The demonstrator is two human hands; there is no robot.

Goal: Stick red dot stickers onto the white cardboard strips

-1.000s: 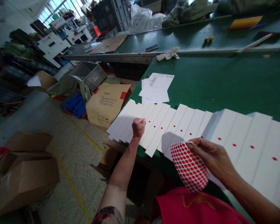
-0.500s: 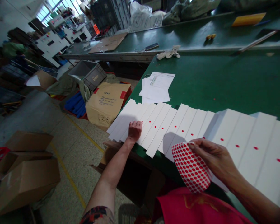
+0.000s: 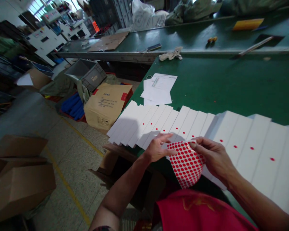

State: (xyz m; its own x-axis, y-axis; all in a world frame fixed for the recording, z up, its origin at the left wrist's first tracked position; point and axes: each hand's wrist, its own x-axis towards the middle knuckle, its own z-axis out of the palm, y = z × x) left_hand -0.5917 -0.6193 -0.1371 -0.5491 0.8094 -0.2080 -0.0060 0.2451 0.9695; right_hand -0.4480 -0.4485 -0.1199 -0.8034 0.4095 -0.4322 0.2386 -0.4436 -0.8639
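My right hand (image 3: 213, 157) grips a curled sheet of red dot stickers (image 3: 186, 163) by its upper right edge, just above the near edge of the green table (image 3: 231, 86). My left hand (image 3: 157, 147) has its fingers stretched out and touches the sheet's left edge. Under both hands lies a fanned row of overlapping white cards (image 3: 202, 128); most carry one red dot, while the leftmost ones (image 3: 125, 123) show none.
Loose white papers (image 3: 157, 89) lie further back on the table, with a rag (image 3: 170, 55) beyond them. On the floor to the left stand a brown printed box (image 3: 106, 104), a grey crate (image 3: 86, 73) and cardboard boxes (image 3: 19, 173).
My left hand has left the leftmost cards and moved right to the sticker sheet, with its fingers now spread. The right hand shifted the sheet slightly left and up.
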